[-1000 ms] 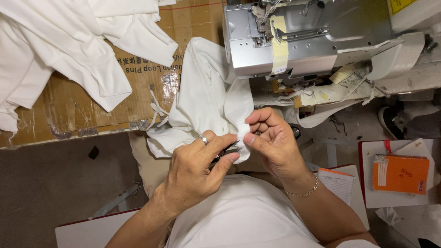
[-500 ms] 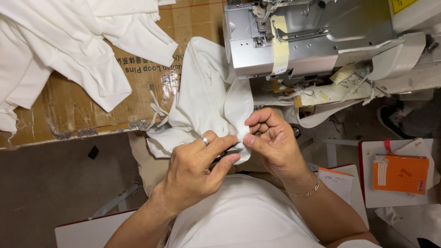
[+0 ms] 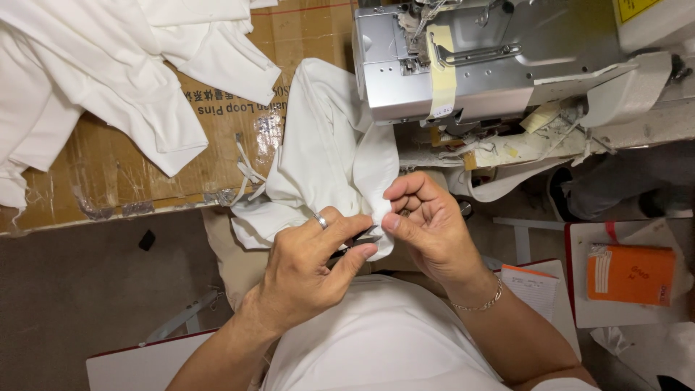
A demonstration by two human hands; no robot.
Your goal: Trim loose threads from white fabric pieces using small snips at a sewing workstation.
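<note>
Below the grey metal sewing machine (image 3: 485, 65), both hands meet on the crumpled white fabric piece (image 3: 326, 159) draped off the table edge. Left hand (image 3: 311, 268), silver ring on one finger, is closed around a small dark tool, mostly hidden, at the fabric's lower edge. Right hand (image 3: 427, 224) pinches the same edge, thumb against forefinger. Flattened brown cardboard (image 3: 108, 174) with more white garments (image 3: 108, 72) lies left.
</note>
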